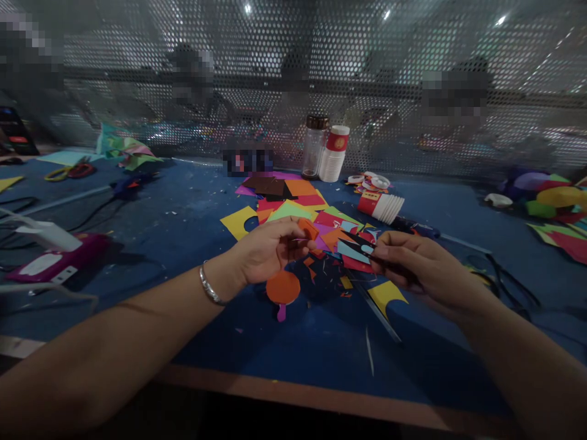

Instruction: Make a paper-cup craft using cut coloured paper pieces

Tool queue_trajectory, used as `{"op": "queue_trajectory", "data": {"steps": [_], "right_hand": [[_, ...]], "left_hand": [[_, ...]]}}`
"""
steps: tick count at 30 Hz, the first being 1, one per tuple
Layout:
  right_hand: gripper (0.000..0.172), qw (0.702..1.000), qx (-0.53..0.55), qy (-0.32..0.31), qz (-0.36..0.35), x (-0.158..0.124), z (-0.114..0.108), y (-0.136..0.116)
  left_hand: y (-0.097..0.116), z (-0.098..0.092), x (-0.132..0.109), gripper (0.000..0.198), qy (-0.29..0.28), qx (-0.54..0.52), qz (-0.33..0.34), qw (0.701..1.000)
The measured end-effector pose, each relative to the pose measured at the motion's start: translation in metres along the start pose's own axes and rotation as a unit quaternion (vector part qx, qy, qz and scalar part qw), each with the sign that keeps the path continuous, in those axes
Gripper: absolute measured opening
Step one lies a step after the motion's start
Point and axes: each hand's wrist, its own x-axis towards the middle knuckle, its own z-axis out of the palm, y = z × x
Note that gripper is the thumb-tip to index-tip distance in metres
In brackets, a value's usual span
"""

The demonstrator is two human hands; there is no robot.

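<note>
My left hand point(270, 247) is closed in a pinch on a small orange paper piece point(308, 228), held above the blue table. My right hand point(419, 266) is closed around black scissors point(362, 244), whose blades point left toward the orange piece. An orange paper circle point(283, 287) lies on the table just below my left hand, with a pink scrap point(281, 313) under it. Between and beyond my hands spreads a heap of coloured paper scraps point(321, 217). A silver bracelet point(210, 286) sits on my left wrist.
A clear jar point(314, 146) and stacks of paper cups point(334, 154) point(381, 206) stand behind the scraps, before a perforated metal screen point(293, 73). A pink device point(59, 260) with cables lies left. More scissors point(68, 172) point(504, 284) and coloured paper point(557, 211) lie at both sides. The wooden table edge point(293, 391) is near.
</note>
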Motion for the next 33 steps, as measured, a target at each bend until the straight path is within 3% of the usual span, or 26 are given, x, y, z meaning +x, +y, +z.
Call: {"op": "queue_trajectory", "data": {"steps": [6, 19, 33], "right_hand": [[0.058, 0.997, 0.057, -0.052, 0.016, -0.006, 0.011, -0.002], [0.053, 0.984, 0.139, -0.106, 0.024, -0.012, 0.021, 0.002], [0.051, 0.983, 0.149, -0.106, 0.033, -0.011, 0.021, 0.002]], "left_hand": [[0.0, 0.001, -0.001, 0.024, -0.009, 0.01, 0.002, 1.0], [-0.01, -0.005, 0.003, 0.013, -0.083, 0.045, 0.058, 0.994], [-0.011, -0.004, 0.003, 0.013, -0.08, 0.054, 0.066, 0.993]]}}
